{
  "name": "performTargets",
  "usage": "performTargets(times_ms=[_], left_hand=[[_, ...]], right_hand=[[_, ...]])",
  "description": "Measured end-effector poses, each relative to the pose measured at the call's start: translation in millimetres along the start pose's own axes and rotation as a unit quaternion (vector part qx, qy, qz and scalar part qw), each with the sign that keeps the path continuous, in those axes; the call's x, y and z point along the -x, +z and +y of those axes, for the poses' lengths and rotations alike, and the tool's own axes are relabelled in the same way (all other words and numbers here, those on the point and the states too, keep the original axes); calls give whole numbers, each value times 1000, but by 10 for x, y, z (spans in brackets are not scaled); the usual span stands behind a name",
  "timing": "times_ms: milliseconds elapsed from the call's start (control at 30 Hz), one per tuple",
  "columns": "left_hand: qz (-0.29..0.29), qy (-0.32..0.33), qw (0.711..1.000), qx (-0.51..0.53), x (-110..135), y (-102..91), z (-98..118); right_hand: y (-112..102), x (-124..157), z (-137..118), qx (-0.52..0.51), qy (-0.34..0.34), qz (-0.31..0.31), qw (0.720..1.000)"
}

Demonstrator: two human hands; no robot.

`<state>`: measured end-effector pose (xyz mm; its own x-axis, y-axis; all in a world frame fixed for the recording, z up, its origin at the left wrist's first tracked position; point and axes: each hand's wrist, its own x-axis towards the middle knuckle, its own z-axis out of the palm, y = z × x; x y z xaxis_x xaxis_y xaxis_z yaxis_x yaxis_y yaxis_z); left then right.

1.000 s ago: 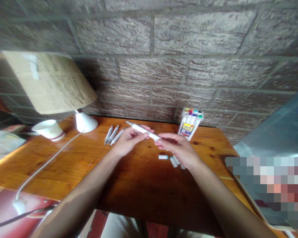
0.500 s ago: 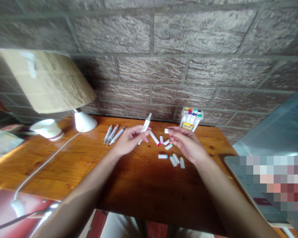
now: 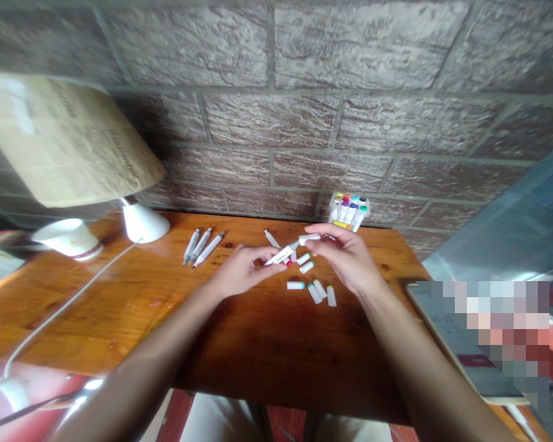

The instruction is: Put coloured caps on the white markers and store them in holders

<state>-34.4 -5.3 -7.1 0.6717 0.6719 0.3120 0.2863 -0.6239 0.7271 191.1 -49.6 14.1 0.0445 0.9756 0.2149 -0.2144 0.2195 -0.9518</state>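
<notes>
My left hand pinches a white marker that points up and right. My right hand holds a small white cap at the marker's tip. Another marker lies on the wooden table just behind my hands. Several loose caps lie scattered under and beside my right hand. Three uncapped markers lie side by side at the left.
A clear case of coloured markers stands against the brick wall. A white lamp base with a cardboard shade, its cord and a white cup stand at the left. A glass panel is at the right.
My left hand tipped the marker from near upright to slanting right. My right hand moved in with the cap to the marker's tip. The camera drifted, so things shifted left.
</notes>
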Motion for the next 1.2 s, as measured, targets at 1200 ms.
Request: performTargets(times_ms=[1200], left_hand=[[59, -375, 847, -373, 81, -300, -391]], right_hand=[[59, -46, 162, 16, 72, 128, 989]])
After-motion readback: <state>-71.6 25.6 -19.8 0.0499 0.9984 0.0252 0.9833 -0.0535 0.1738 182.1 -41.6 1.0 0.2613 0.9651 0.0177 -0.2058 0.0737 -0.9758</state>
